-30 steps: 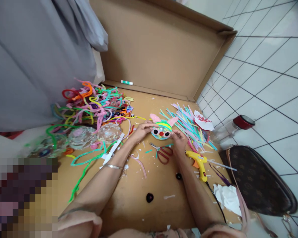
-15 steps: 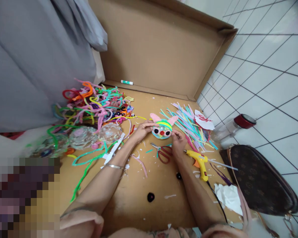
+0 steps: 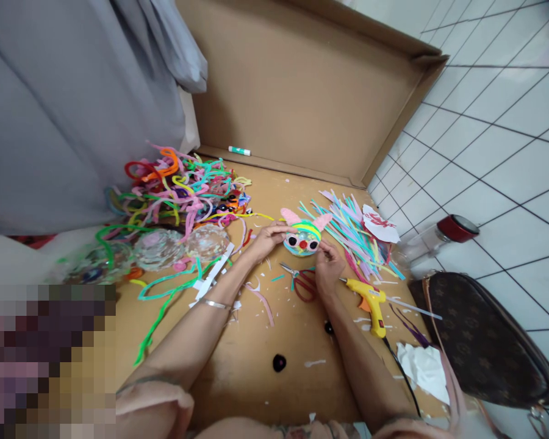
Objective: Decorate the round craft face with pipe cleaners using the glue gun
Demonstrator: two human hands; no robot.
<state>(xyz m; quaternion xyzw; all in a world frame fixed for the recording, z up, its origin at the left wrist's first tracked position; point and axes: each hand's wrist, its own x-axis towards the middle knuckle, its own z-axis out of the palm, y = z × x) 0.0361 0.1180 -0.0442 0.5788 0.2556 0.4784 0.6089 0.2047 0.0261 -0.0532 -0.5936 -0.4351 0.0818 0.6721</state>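
Observation:
Between both hands is a round craft animal face [image 3: 303,238] with pink ears, black eyes on pink rounds, a red nose and yellow and green bands over a clear body. My left hand [image 3: 273,236] pinches its left edge, fingers closed. My right hand [image 3: 329,263] grips its lower right edge with fingertips together. Just below lie red-handled scissors [image 3: 305,285], partly behind my right wrist. To the right of that hand rests a yellow hot glue gun [image 3: 369,303] with a clear glue stick in its back.
A heap of coloured pipe cleaners [image 3: 178,189] and clear plastic pieces [image 3: 160,249] fill the left. Cut strips [image 3: 354,235] lie behind on the right, near a bottle [image 3: 457,227], a brown bag [image 3: 485,341] and crumpled tissue [image 3: 423,369]. A cardboard panel [image 3: 302,91] stands behind; a glue tube [image 3: 240,150] lies at its foot.
The whole view has shifted slightly, so everything sits a little further right. Both hands keep their hold on the craft face, which shows almost no other movement.

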